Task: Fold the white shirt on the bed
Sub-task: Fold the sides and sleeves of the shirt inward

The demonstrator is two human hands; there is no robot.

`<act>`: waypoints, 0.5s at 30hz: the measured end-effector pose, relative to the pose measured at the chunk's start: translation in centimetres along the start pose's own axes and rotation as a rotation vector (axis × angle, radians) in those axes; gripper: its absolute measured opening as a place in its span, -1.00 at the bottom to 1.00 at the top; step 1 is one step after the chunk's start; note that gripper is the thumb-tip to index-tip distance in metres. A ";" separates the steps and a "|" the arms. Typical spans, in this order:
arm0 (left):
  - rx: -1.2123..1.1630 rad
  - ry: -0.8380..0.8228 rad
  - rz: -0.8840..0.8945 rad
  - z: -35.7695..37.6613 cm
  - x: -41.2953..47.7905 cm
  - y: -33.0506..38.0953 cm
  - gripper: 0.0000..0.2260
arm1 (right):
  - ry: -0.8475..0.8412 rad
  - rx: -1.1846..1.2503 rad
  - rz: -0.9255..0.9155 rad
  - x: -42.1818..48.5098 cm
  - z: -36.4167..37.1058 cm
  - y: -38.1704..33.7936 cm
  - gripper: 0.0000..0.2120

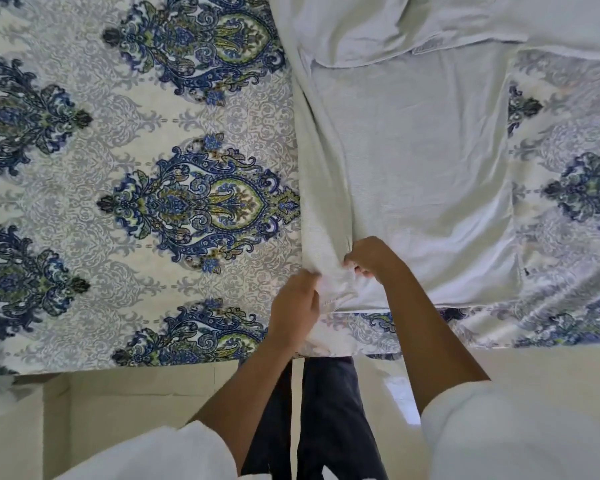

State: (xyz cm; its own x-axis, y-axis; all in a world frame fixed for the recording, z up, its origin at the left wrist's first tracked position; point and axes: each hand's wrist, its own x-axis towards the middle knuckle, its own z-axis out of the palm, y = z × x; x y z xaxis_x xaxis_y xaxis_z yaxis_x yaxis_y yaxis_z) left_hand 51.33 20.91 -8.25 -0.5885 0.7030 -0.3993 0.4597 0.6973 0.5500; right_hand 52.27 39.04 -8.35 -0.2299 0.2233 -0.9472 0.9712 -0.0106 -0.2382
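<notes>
**Head view: hem corner gathered, slip and drag are the risks**

Head view shows both hands bunched on the near corner of the white shirt [413,174] at the bed's [84,168] front edge. The left hand [293,311] is closed on the hem fabric from the outer side; the right hand [371,258] is pinched on the same gathered corner just beside it.

If the corner is lifted unevenly, the loose left edge may be dragged into deeper creases, and the patterned bedspread [187,98] could be caught up with it. A thin pinch might also let the cloth slip.

Beyond the hands the shirt body is spread flat toward the far side, a sleeve [354,39] lying rumpled there.
</notes>
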 end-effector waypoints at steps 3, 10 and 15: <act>-0.093 0.061 -0.094 -1.3 2.1 -1.3 -0.79 | -0.051 -0.010 0.003 -0.8 0.7 1.0 -0.95; -0.390 -0.036 -0.380 -0.7 2.7 -1.2 -0.87 | -0.046 0.359 0.087 -1.4 3.2 4.8 -0.82; -0.170 0.051 -0.211 1.6 0.0 -1.7 -0.77 | -0.055 0.721 0.052 -2.0 5.0 6.8 -0.87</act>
State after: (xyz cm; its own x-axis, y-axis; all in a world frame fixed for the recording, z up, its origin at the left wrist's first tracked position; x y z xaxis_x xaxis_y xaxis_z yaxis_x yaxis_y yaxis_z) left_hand 51.61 19.97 -10.34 -0.6938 0.5341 -0.4831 0.2078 0.7907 0.5759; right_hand 58.98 33.65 -9.15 -0.2058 0.1564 -0.9660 0.7022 -0.6640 -0.2570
